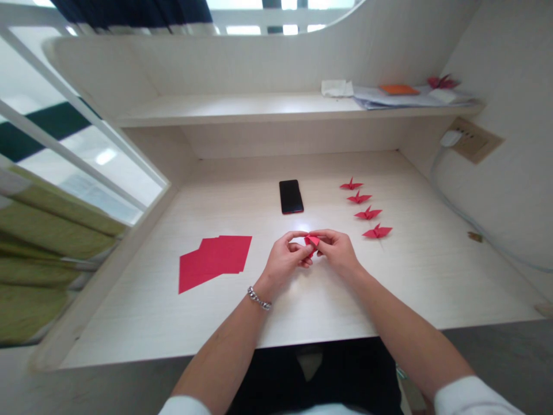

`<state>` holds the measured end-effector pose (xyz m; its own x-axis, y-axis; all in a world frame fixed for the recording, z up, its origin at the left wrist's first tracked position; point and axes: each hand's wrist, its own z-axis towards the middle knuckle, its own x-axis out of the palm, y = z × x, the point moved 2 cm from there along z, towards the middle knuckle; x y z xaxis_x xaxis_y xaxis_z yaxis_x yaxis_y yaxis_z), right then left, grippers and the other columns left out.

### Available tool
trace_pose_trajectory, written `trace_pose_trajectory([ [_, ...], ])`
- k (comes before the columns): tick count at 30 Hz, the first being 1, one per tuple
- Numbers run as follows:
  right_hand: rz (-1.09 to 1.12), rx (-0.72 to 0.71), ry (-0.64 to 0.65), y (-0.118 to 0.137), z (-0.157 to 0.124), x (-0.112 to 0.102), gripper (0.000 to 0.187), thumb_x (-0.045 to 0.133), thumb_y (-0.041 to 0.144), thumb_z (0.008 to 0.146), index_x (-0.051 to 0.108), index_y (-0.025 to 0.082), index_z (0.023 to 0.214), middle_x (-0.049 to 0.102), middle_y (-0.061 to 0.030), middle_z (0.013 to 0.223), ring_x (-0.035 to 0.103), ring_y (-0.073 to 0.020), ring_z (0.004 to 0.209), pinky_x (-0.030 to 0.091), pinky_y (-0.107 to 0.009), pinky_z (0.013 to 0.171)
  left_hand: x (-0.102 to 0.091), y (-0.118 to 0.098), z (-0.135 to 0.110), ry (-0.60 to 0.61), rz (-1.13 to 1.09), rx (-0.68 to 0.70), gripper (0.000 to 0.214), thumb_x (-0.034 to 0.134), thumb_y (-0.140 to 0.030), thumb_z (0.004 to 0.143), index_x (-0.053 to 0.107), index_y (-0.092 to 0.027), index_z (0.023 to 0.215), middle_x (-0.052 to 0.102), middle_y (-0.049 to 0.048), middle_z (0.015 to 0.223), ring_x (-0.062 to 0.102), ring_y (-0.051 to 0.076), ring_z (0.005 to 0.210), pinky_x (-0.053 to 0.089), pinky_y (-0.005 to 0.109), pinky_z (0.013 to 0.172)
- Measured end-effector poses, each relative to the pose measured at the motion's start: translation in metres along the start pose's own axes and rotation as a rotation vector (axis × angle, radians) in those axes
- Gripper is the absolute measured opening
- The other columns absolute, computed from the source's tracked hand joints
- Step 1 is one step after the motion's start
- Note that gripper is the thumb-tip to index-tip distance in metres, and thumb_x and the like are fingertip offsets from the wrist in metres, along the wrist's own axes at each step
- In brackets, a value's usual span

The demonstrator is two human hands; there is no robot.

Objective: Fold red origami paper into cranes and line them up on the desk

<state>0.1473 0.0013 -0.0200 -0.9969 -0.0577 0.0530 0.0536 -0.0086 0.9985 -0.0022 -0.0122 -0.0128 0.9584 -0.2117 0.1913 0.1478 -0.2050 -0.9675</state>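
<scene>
Over the middle of the pale wooden desk [302,300], my left hand [286,256] and my right hand [337,249] meet, each pinching the same small folded piece of red paper [311,240]. Fingers of both hands are closed round it and hide most of it. A silver bracelet [259,298] circles my left wrist. To the left lies a fanned stack of flat red paper sheets [213,259]. To the right, several finished red paper cranes [368,213] stand in a slanting row.
A black phone [291,196] lies face up behind my hands. The shelf [259,106] above holds papers, an orange card [400,89] and another red paper shape [443,82]. A white cable [458,210] runs from a wall socket [473,140] on the right.
</scene>
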Motion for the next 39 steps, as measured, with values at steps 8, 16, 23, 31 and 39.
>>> trace_pose_trajectory([
  [8,0.001,-0.007,-0.028,-0.0022,0.0012,0.0008,0.026,0.072,0.030,0.068,0.076,0.015,0.089,0.073,-0.0050,0.072,0.063,-0.0150,0.060,0.052,-0.026,0.053,0.0001,0.0006,0.0013,-0.025,0.017,0.006,0.054,0.079,-0.038,0.070,0.055,-0.014,0.112,0.066,0.0015,0.063,0.063,0.014,0.053,0.052,0.023,0.050],
  [16,0.012,-0.029,-0.045,-0.0035,0.0017,0.0012,0.025,0.071,0.027,0.069,0.076,0.015,0.090,0.074,-0.0051,0.073,0.065,-0.0156,0.062,0.053,-0.026,0.056,0.0024,0.0032,0.0010,-0.049,-0.021,-0.008,0.054,0.080,-0.032,0.068,0.055,-0.014,0.112,0.067,0.0017,0.065,0.061,0.012,0.053,0.049,0.022,0.051],
  [23,0.043,-0.047,-0.079,-0.0020,0.0011,-0.0001,0.024,0.072,0.028,0.070,0.076,0.017,0.091,0.075,-0.0051,0.076,0.067,-0.0169,0.065,0.054,-0.028,0.060,0.0024,-0.0005,-0.0044,0.046,-0.155,-0.065,0.065,0.086,-0.019,0.058,0.055,-0.016,0.114,0.066,0.0004,0.070,0.060,0.009,0.057,0.048,0.022,0.058],
  [31,0.058,-0.051,-0.114,-0.0002,0.0015,-0.0030,0.028,0.075,0.033,0.069,0.075,0.015,0.091,0.075,-0.0059,0.076,0.065,-0.0160,0.062,0.055,-0.029,0.057,0.0007,0.0011,-0.0031,0.118,-0.112,-0.218,0.033,0.076,-0.041,0.072,0.065,-0.010,0.081,0.069,0.0095,0.075,0.063,0.013,0.060,0.048,0.025,0.057],
  [39,0.054,-0.034,-0.108,-0.0004,0.0013,-0.0016,0.030,0.075,0.036,0.068,0.076,0.016,0.090,0.075,-0.0067,0.078,0.066,-0.0173,0.064,0.056,-0.031,0.060,0.0032,0.0030,-0.0015,0.113,-0.081,-0.121,0.023,0.075,-0.033,0.072,0.063,-0.013,0.070,0.065,0.0045,0.066,0.058,0.011,0.056,0.043,0.023,0.054],
])
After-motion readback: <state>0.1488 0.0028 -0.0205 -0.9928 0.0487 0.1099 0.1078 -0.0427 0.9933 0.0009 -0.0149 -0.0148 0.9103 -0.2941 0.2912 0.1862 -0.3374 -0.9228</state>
